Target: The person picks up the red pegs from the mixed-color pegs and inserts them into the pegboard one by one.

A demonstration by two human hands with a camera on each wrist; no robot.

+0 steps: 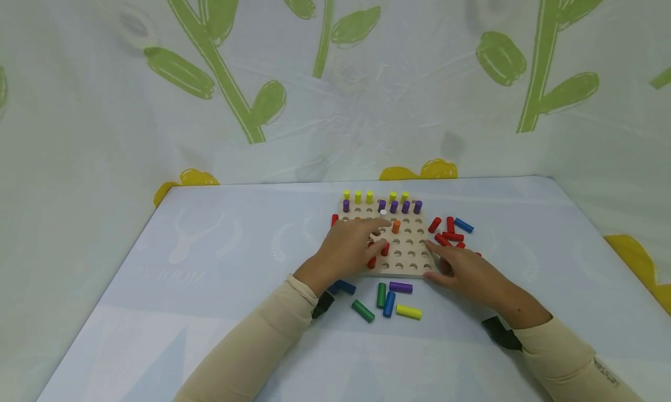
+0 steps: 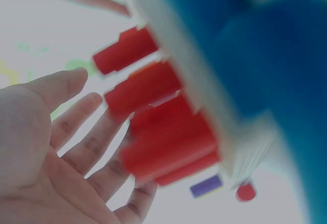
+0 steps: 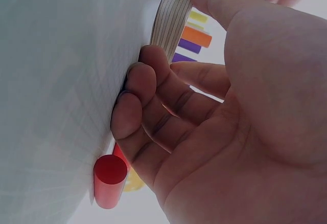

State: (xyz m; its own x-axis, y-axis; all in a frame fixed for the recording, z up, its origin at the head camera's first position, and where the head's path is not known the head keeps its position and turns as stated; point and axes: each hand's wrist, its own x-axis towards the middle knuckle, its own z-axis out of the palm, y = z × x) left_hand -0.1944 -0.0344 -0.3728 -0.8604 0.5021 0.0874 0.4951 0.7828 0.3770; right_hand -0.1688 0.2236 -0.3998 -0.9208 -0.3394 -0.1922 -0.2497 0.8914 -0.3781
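Note:
A wooden pegboard (image 1: pixel 405 260) lies on the table, with yellow pegs (image 1: pixel 370 197) standing along its far row and purple pegs (image 1: pixel 394 207) in front of them. A white peg (image 1: pixel 383 213), an orange peg (image 1: pixel 396 227) and several red pegs (image 2: pixel 168 142) also stand in it. Over its left half reaches my left hand (image 1: pixel 343 244), fingers spread beside the red pegs and nothing visible in its grasp; it hides part of the board. My right hand (image 3: pixel 219 132) rests at the right edge, thumb and index finger against the board, the other fingers loosely bent on the table.
Loose red pegs (image 1: pixel 452 236) and a blue peg (image 1: pixel 463 225) lie right of the board. In front lie green pegs (image 1: pixel 363 311), blue pegs (image 1: pixel 389 304), a purple peg (image 1: pixel 401 287) and a yellow peg (image 1: pixel 408 311). A patterned curtain (image 1: pixel 398 110) hangs behind the table.

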